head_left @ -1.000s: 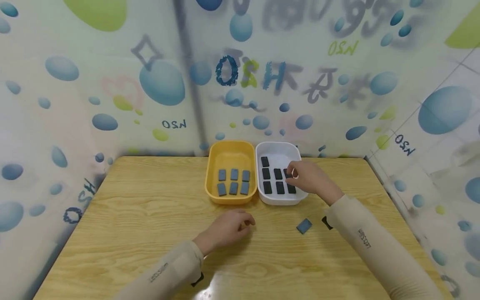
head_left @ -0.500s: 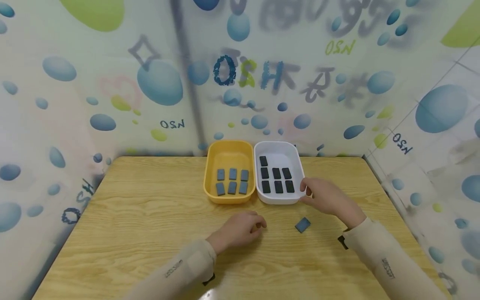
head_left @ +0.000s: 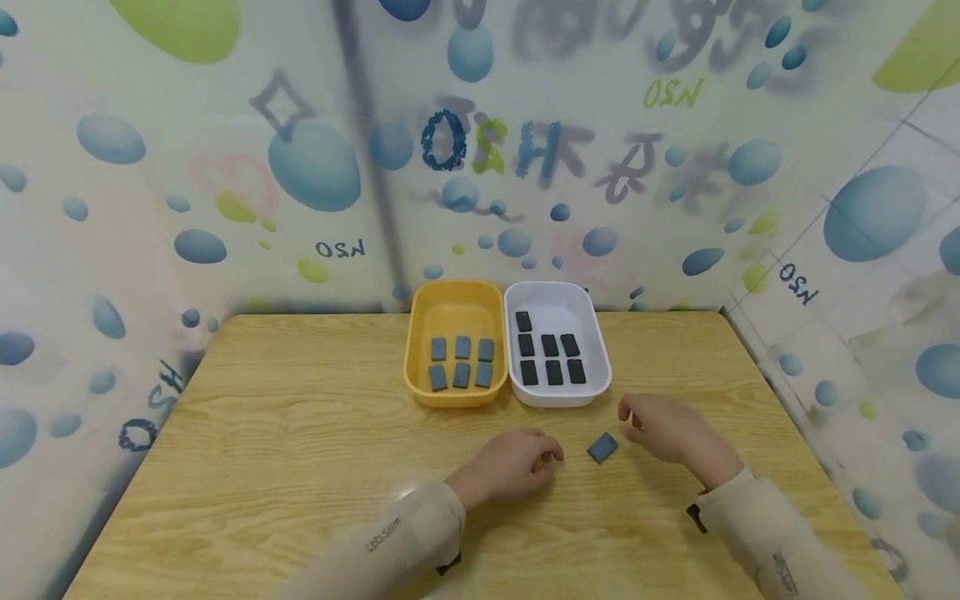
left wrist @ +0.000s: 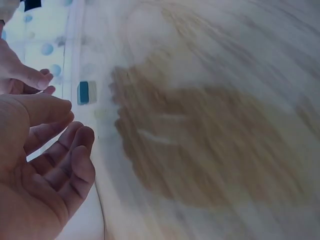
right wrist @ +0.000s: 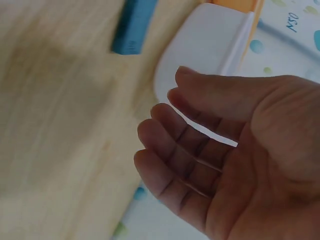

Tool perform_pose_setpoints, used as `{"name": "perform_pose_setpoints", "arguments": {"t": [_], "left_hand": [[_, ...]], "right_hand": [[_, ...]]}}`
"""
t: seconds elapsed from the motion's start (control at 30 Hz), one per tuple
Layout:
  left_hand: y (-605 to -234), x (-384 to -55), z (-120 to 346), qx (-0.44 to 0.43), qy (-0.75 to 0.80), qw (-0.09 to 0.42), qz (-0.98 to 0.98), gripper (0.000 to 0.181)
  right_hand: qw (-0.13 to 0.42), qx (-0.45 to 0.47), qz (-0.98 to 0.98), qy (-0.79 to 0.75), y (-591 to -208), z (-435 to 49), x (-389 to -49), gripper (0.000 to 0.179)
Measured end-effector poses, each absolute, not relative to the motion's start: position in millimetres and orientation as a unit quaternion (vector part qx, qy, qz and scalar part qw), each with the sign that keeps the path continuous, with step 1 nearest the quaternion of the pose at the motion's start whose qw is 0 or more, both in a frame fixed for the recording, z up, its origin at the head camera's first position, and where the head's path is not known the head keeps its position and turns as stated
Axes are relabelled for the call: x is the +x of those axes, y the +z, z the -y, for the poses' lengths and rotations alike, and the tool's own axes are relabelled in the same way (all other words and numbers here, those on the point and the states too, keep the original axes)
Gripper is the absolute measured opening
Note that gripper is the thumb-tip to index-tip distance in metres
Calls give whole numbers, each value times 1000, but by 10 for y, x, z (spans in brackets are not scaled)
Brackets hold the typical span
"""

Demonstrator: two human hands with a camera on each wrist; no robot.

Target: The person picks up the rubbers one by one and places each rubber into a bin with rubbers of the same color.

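A single blue-grey rectangular tile [head_left: 602, 448] lies on the wooden table between the two hands. My left hand [head_left: 513, 465] is just left of it, fingers loosely curled around nothing. On the tile's right, my right hand [head_left: 675, 433] hovers with relaxed fingers and a bare palm, as the right wrist view shows. Behind them stands a yellow tray [head_left: 456, 292] with several blue-grey tiles in two rows. Touching its right side is a white tray [head_left: 555, 293], where several black tiles [head_left: 553, 372] lie in rows.
The wooden table [head_left: 300, 400] reaches back to a wall [head_left: 330, 100] covered in a dotted print. Another printed wall [head_left: 885, 333] runs along the right side. Both trays stand near the table's back edge.
My right hand has left the white tray and come down toward the loose tile, holding nothing. My left hand has slid right, closer to that tile. The trays' contents look the same.
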State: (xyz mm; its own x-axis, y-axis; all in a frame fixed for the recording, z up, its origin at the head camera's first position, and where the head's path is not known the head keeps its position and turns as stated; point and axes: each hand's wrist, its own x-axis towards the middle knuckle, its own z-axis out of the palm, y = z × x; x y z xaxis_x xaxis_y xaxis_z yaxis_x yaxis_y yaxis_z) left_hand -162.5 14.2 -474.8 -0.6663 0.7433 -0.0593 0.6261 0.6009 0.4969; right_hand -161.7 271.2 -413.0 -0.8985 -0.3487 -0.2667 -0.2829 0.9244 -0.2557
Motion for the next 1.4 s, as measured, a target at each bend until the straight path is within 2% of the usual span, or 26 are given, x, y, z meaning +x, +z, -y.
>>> {"name": "perform_pose_setpoints", "arguments": {"t": [0.23,0.43,0.67,1.2,1.4], "left_hand": [[-4766,-1661,-336,382,234,144,-882,27],[-4788,-1711,-565,397,199,119,-888,38],[-4778,-1665,-824,406,150,122,-893,45],[-4915,-1665,-1014,354,115,57,-926,34],[-4906,-1672,-1051,347,111,57,-929,27]], "right_hand": [[166,-136,-970,-115,-4235,-2810,-1543,17],[163,-126,-971,-119,-4281,-2868,-1523,21],[137,-139,-975,-108,-4296,-2880,-1568,24],[151,-140,-971,-118,-4313,-2891,-1614,22],[137,-159,-971,-111,-4341,-2895,-1619,22]]}}
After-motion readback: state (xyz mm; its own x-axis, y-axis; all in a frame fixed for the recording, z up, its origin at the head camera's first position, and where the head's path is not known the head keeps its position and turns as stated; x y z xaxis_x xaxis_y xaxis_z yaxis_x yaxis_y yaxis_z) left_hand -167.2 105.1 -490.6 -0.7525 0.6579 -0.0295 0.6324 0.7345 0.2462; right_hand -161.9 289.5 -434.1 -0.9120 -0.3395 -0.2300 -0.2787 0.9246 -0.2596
